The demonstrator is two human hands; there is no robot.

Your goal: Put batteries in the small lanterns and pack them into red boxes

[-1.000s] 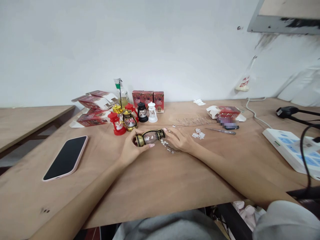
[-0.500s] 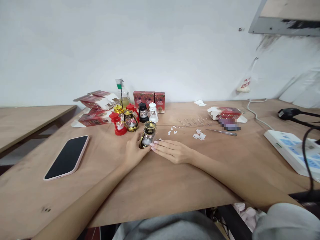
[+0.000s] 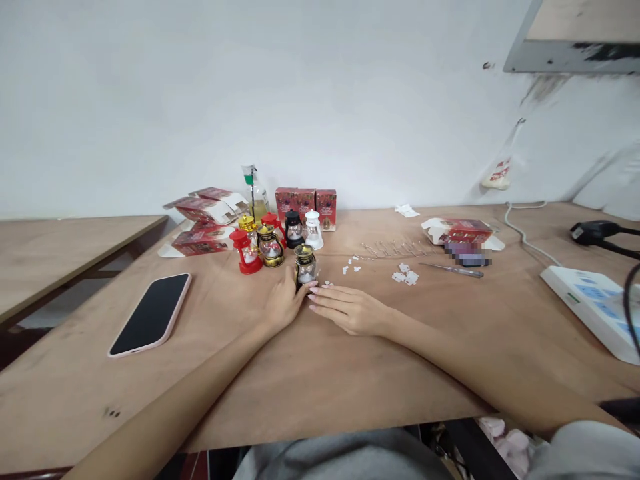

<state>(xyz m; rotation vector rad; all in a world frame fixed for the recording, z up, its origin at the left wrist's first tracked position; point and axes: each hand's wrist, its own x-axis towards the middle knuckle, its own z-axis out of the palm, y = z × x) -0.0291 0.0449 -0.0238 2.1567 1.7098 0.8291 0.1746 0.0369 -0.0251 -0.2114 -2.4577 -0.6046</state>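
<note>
My left hand [image 3: 284, 299] is wrapped round the lower left side of a small black-and-gold lantern [image 3: 306, 265], which stands roughly upright with a clear globe. My right hand [image 3: 353, 310] lies low over the table, its fingers stretched out together and their tips by the lantern's base. Whether those fingertips touch it I cannot tell. Small white pieces [image 3: 328, 285] lie just beyond the right fingers. Behind my left hand stand a red lantern [image 3: 249, 257], another black-and-gold lantern [image 3: 271, 250], a black lantern [image 3: 294, 233] and a white lantern [image 3: 313, 233], among others.
Red boxes [image 3: 326, 207] stand at the back, with opened boxes [image 3: 205, 240] to the left. A phone [image 3: 151, 313] lies left. Thin wire pieces [image 3: 395, 249], paper scraps [image 3: 406, 275], a screwdriver [image 3: 457, 270] and a power strip [image 3: 593, 307] are on the right.
The camera view has shifted slightly, so the scene sits farther right. My left hand still holds the lantern, and my right hand stays beside its base with little visible movement.
</note>
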